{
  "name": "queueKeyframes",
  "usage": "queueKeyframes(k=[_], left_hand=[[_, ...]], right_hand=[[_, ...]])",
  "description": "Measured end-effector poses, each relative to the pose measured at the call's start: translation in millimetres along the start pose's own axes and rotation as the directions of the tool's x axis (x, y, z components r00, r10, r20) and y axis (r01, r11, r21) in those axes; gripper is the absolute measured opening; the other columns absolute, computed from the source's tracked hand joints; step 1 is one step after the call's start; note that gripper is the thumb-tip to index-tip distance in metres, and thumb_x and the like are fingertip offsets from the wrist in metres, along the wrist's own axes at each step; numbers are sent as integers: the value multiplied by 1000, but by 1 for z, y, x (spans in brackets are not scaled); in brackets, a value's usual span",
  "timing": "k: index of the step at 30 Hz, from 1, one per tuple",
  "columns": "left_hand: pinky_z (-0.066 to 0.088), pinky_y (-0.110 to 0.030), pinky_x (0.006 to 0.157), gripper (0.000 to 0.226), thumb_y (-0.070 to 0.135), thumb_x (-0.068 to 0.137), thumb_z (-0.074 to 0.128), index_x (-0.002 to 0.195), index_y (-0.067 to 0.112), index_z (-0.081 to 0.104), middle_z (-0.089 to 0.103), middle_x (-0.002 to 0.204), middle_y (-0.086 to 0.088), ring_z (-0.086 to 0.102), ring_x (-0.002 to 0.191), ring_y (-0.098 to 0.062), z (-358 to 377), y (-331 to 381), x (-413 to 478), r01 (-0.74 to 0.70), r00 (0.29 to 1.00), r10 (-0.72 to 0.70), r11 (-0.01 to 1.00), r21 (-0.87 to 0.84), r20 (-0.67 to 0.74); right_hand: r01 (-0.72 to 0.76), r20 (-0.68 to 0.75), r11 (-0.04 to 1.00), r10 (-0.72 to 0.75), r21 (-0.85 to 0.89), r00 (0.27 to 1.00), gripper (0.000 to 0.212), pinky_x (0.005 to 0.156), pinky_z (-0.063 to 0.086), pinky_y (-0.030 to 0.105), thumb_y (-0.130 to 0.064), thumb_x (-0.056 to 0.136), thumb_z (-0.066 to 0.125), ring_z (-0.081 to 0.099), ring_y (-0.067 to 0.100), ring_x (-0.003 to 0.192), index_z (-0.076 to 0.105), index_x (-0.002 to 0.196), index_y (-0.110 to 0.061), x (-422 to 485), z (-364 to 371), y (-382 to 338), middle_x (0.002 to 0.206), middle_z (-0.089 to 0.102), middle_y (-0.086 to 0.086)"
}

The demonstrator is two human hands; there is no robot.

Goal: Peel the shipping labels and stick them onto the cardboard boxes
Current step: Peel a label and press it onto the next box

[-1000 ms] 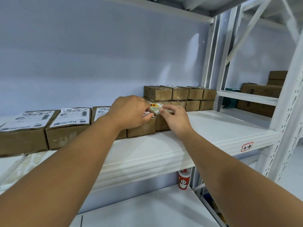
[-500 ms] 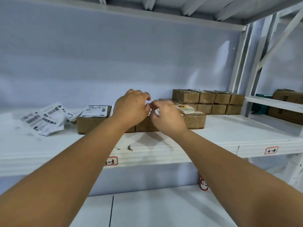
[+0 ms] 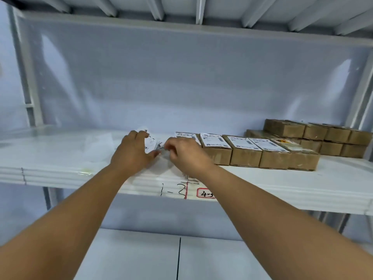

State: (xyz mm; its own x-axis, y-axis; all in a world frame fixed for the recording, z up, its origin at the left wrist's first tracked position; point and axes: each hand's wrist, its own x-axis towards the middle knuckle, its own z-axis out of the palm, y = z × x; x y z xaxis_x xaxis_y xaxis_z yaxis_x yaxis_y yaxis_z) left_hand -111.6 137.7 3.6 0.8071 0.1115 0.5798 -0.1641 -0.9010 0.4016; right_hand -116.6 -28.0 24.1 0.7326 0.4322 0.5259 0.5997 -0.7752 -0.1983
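Your left hand (image 3: 131,153) grips the shipping labels (image 3: 151,140) on the shelf (image 3: 60,158) at 12 o'clock, steadying them so your right hand (image 3: 182,155) can pinch a corner to peel. At 2 o'clock, 4 labelled cardboard boxes (image 3: 245,152) line up; the bare box (image 3: 300,156) likely comes next.

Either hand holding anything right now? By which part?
Both hold the loose shipping labels: the left hand grips their left side, and the right hand pinches the near right edge. Blur hides finer detail.
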Motion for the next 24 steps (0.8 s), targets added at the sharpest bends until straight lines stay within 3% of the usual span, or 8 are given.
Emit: queueKeyframes(k=[2, 5, 9, 12, 17, 21, 24], left_hand=[[41, -33, 92, 63, 48, 73, 69, 124, 14, 52, 53, 124, -3, 47, 119, -24, 4, -17, -2, 4, 992, 4, 998, -68, 124], [39, -27, 77, 44, 44, 76, 67, 108, 18, 55, 58, 109, 9, 55, 105, -14, 6, -25, -4, 32, 993, -12, 985, -169, 120], [42, -31, 84, 48, 37, 83, 63, 122, 12, 52, 60, 118, -7, 54, 108, -24, 9, -22, 0, 53, 978, -38, 996, -67, 205], [42, -29, 78, 42, 31, 84, 58, 122, 13, 53, 61, 116, -7, 55, 105, -25, 10, -26, 1, 83, 981, -74, 995, -46, 180], [41, -31, 62, 11, 22, 83, 50, 83, 13, 56, 63, 85, -7, 55, 78, -26, 12, -27, -2, 90, 988, -82, 995, -52, 133], [43, -31, 62, 18, 22, 86, 47, 79, 11, 59, 61, 77, -6, 56, 75, -26, 11, -24, -4, 57, 992, -55, 998, -20, 115], [42, -31, 61, 21, 22, 88, 45, 73, 13, 56, 60, 74, -3, 55, 73, -25, 13, -26, -2, 54, 993, -54, 999, 4, 108]], right_hand=[[30, 53, 1000, -30, 4, 998, 27, 86, 48, 39, -8, 90, 46, 58, 29, 103, 62, 111, -12, 5, 18, -12, 112, 63, 13], [12, 85, 999, -9, -37, 996, 29, 83, 48, 39, 1, 85, 47, 57, 35, 102, 52, 113, -7, 12, 39, -24, 114, 57, 18], [-70, -9, 997, 70, 21, 997, 33, 83, 46, 39, 6, 82, 47, 55, 37, 104, 47, 113, -5, 21, 55, -27, 127, 45, 18], [-58, 16, 993, 57, 102, 998, 37, 89, 44, 39, 3, 83, 48, 51, 37, 110, 46, 119, -5, 26, 59, -23, 126, 47, 21], [-162, 151, 957, 127, 240, 980, 58, 69, 33, 23, -9, 89, 50, 55, 31, 104, 31, 143, -17, 30, 52, -21, 117, 59, 18], [-336, 155, 833, 298, 439, 942, 46, 79, 36, 19, -29, 91, 58, 54, 21, 113, 48, 134, -17, 43, 50, -21, 127, 57, 6], [-374, 138, 774, 355, 512, 925, 39, 81, 36, 20, -37, 92, 57, 55, 20, 111, 56, 123, -12, 50, 53, -23, 121, 59, 5]])
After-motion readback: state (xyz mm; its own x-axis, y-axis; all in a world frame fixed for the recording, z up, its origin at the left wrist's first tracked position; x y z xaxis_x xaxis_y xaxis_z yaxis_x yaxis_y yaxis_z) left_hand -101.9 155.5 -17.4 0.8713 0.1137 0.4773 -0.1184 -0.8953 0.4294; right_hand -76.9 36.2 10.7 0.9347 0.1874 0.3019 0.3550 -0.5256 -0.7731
